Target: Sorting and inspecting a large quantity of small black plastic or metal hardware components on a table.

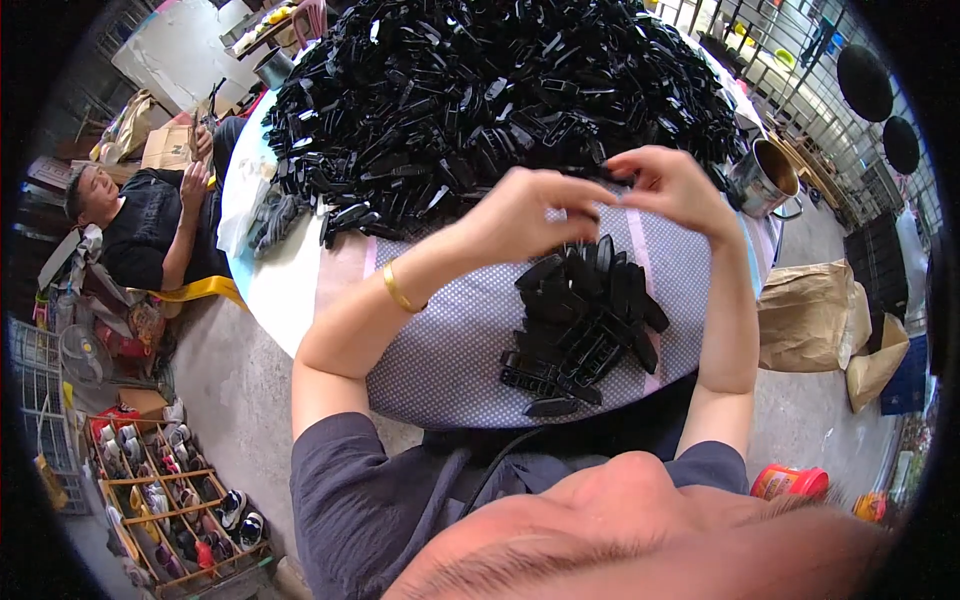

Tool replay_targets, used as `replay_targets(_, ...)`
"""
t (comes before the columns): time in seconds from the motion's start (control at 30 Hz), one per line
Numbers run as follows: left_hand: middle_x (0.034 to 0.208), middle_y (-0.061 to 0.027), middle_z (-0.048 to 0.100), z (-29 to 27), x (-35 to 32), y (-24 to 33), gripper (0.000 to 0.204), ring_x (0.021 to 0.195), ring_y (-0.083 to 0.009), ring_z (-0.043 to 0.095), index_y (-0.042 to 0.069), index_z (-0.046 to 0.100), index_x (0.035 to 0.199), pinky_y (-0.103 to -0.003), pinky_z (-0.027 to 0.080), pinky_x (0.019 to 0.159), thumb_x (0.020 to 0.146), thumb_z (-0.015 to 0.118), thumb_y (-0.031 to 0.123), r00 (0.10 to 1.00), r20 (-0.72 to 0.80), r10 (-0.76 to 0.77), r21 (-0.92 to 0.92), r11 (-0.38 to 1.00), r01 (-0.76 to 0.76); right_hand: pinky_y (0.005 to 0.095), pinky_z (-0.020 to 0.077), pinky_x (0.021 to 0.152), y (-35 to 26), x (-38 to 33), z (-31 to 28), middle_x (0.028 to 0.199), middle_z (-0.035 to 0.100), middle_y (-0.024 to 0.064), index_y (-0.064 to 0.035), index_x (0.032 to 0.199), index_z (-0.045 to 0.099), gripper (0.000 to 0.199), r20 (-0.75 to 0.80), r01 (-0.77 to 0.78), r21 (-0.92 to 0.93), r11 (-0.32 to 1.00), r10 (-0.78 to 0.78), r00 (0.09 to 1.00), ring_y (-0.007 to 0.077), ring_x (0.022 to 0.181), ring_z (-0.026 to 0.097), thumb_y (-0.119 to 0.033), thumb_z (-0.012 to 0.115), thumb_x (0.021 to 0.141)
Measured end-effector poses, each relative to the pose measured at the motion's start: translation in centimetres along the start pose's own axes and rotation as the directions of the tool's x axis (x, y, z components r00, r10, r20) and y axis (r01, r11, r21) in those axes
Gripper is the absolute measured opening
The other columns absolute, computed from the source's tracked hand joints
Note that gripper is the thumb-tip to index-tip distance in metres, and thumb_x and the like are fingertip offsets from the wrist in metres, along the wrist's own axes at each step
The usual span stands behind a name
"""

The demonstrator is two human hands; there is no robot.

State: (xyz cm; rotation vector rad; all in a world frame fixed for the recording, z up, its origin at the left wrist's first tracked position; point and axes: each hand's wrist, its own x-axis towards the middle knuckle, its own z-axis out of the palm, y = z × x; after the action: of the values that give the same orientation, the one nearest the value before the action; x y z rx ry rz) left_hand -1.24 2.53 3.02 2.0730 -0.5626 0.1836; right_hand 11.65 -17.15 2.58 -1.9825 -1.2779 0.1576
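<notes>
At frame centre, the left hand [520, 212] and right hand [668, 185] are meeting, fingertips pinching a small black plastic clip part [608, 176]; assembly appears underway. Finished pieces are stacking in the small black clip pile [580, 320] on the dotted grey cloth [450, 340]. The large heap of black plastic parts [480, 90] is covering the round bench [275, 285]; a seated person [150, 220] is occupying the upper left, on the concrete floor [230, 380].

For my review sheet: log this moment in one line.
left hand and right hand: together on small black part | black parts heap behind | small pile on dotted cloth
</notes>
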Motion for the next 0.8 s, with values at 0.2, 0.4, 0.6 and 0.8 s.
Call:
replay_targets(0.2,0.082,-0.0089,0.061,2.2,-1.3,2.0,0.042,0.08,-0.0251,0.055,0.009,0.06,0.105,-0.034,0.046,0.073,0.067,0.072,0.02,0.93,0.278,0.241,0.184,0.937,-0.297,0.0344,0.0495,0.072,4.5,-0.6,-2.8,0.088,0.064,0.0111,-0.0059,0.09,0.065,0.023,-0.387,-0.443,-0.37,0.817,0.298,0.873,0.0251,0.082,0.063,-0.023,0.063,0.075)
replay_targets(0.4,0.094,-0.0088,0.058,-3.2,-1.3,0.3,0.028,0.096,-0.0245,0.05,0.005,0.063,0.097,-0.035,0.041,0.086,0.071,0.069,0.014,0.952,0.208,-0.224,0.618,0.784,0.049,0.0371,0.0482,0.076,5.5,0.0,-1.1,0.091,0.064,0.0113,-0.0067,0.094,0.064,0.027,-0.367,-0.505,-0.623,0.597,0.347,0.863,0.0272,0.086,0.061,-0.024,0.062,0.074)
replay_targets(0.6,0.095,-0.0092,0.05,-2.4,-3.7,-3.1,0.038,0.096,-0.0261,0.047,0.006,0.062,0.101,-0.034,0.042,0.085,0.065,0.071,0.01,0.95,0.075,-0.302,0.748,0.647,0.146,0.0307,0.0483,0.069,3.2,0.2,0.2,0.087,0.063,0.0111,-0.0038,0.098,0.064,0.028,-0.464,-0.398,-0.41,0.821,0.188,0.866,0.0218,0.077,0.061,-0.019,0.062,0.074)
replay_targets(0.8,0.094,-0.0108,0.051,-0.8,-2.3,-4.3,0.028,0.093,-0.028,0.048,0.003,0.061,0.092,-0.035,0.043,0.083,0.065,0.067,0.008,0.986,-0.089,-0.141,0.703,0.692,0.162,0.0297,0.0481,0.066,1.1,1.1,6.1,0.083,0.06,0.0108,0.0005,0.093,0.062,0.023,-0.105,0.13,-0.136,0.982,-0.145,0.984,0.0205,0.072,0.059,-0.009,0.063,0.072)
